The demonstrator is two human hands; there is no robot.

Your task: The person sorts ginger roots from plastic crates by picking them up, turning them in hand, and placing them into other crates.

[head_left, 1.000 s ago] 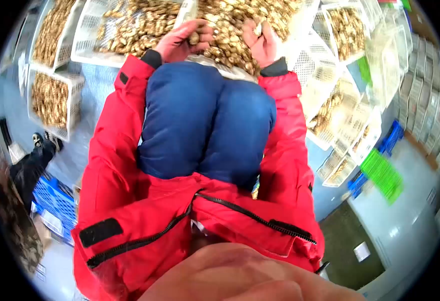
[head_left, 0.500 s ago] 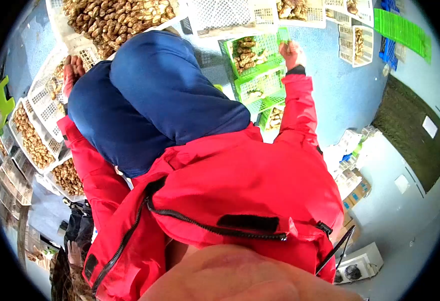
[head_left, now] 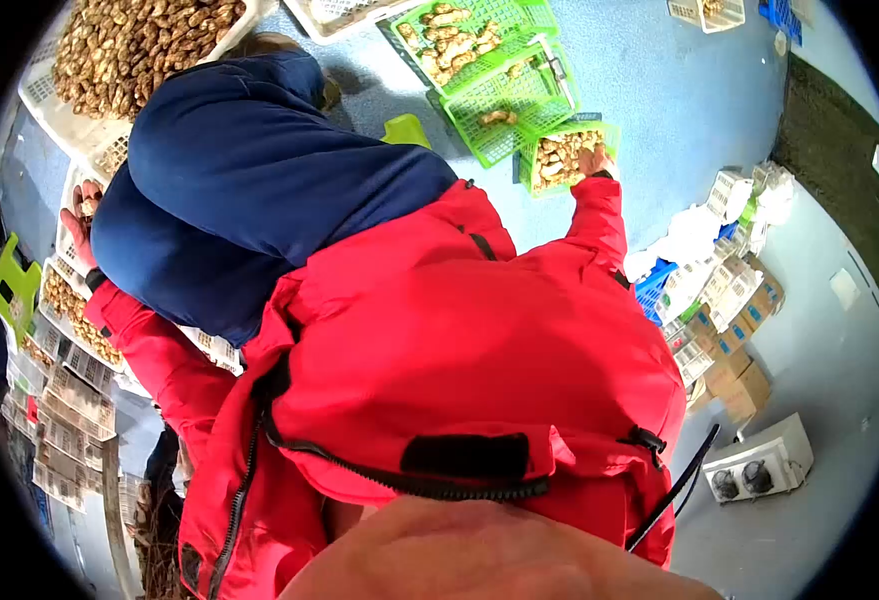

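Observation:
My right hand (head_left: 595,160) is at the right side of a small green basket (head_left: 529,165), over the brown, knobbly, elongated pieces (head_left: 559,158) in it. Its fingertips are too small and blurred to read. On the far left, my left hand (head_left: 77,222) is palm up beside my knee, its fingers curled about what look like brown pieces of the same kind. Near it stands a white crate (head_left: 65,250). Two more green baskets lie beyond the small one: the middle basket (head_left: 474,118) with a few pieces, the far basket (head_left: 519,18) with several.
A large white crate (head_left: 44,95) heaped with brown pieces (head_left: 134,50) stands at upper left. Another white crate (head_left: 334,28) is at the top. A green stool (head_left: 14,285) and stacked crates (head_left: 74,420) are at left. Cardboard boxes (head_left: 744,385) stand at right.
My right hand has moved from beside the far green basket to the small near one. My left hand has shifted left and its fingers have curled. My body and the view have turned.

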